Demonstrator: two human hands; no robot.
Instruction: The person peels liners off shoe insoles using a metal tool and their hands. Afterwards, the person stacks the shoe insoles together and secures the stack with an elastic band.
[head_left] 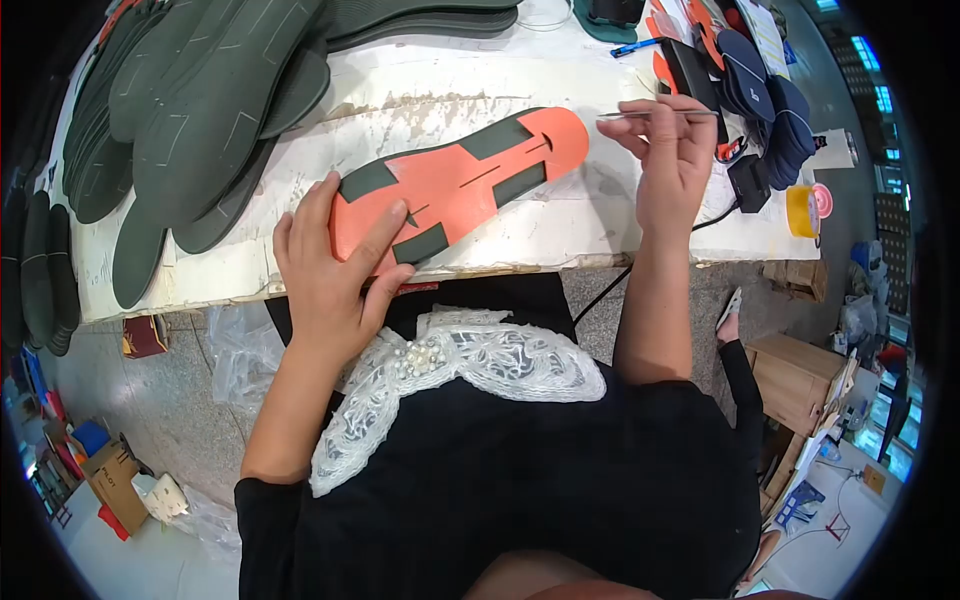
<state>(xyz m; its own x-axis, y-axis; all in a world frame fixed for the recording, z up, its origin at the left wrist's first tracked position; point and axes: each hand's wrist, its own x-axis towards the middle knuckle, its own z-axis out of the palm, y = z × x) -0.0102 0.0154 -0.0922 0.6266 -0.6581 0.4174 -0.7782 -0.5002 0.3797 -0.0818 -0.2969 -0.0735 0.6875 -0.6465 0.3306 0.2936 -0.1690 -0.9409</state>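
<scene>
An orange cut-out template [430, 190] lies on a dark green insole [520, 182], which shows through the template's openings. My left hand [335, 255] spans the wide left end, with the index finger on top and the other fingers and thumb at the edges, holding both against the table. To the right of the narrow end, my right hand [675, 150] is raised with a thin silver pen-like stick [640, 115] pinched between thumb and fingers. The stick's left tip points toward the template without touching it.
Piles of dark green insoles [200, 110] cover the table's left side. At the back right are a blue pen [637, 47], navy insole bundles [775, 110], a black box [748, 182] with a cable, and a yellow tape roll [802, 211]. The white table's [560, 240] front edge runs close to my body.
</scene>
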